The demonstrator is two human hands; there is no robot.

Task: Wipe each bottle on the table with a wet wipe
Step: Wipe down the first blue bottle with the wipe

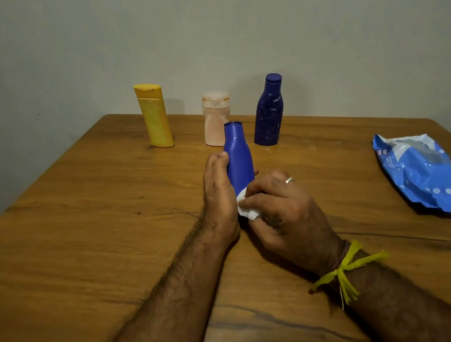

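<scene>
The blue bottle (238, 158) is held near the middle of the table (84, 229), tilted slightly away, so that its lower body can be reached by the wipe (245, 209); it is steadied by the left hand (219, 197), whose fingers are curled round its left side; whether its base rests on the wood cannot be told, being hidden behind the hands. The wipe is bunched and pinched in the curled fingers of the right hand (279, 209) and is pressed against the bottle's lower part; the two hands are thus close together, both closed on something. Three more bottles are stood in a row at the far edge, probably awaiting their turn: a yellow bottle (154, 115), a peach bottle (216, 121) just behind the held one, and a dark bottle (268, 111). The pack (427, 178) is laid well apart to the right, within reach of the right hand.
</scene>
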